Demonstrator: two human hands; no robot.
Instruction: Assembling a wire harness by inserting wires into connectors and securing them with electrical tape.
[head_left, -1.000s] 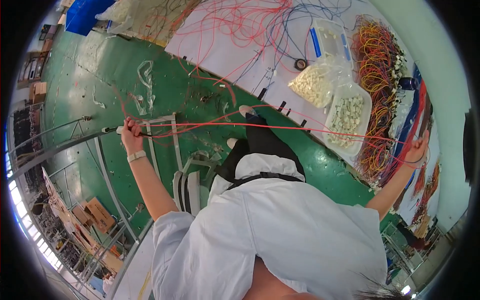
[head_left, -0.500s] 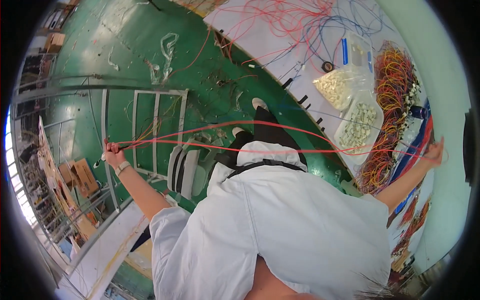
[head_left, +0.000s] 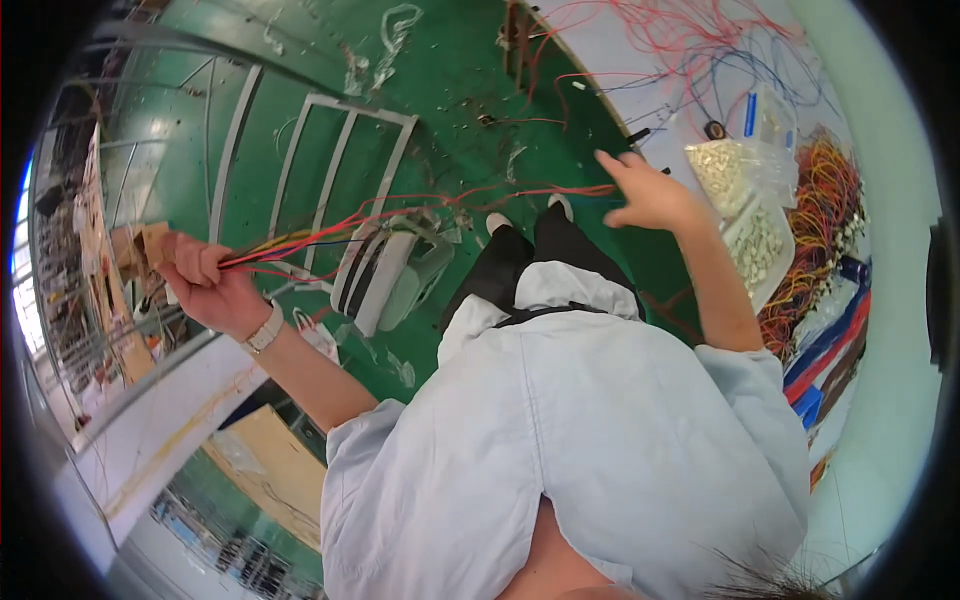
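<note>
The left hand [head_left: 205, 285] was clenched in a tight grip around a bundle of thin red, yellow and blue wires [head_left: 330, 222], held far out to the person's left above the green floor [head_left: 450, 70]. The wires ran across to the right hand [head_left: 650, 195], whose fingers were spread loose, grasping nothing, near the edge of the white worktop [head_left: 620, 80] beside clear bags of small white connectors [head_left: 722, 172].

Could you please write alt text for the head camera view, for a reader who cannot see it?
A person in a pale blue coat holds a bundle of thin red wires in the clenched left hand, while the open right hand touches them near a white worktable bearing clear bags of small white connectors.
</note>
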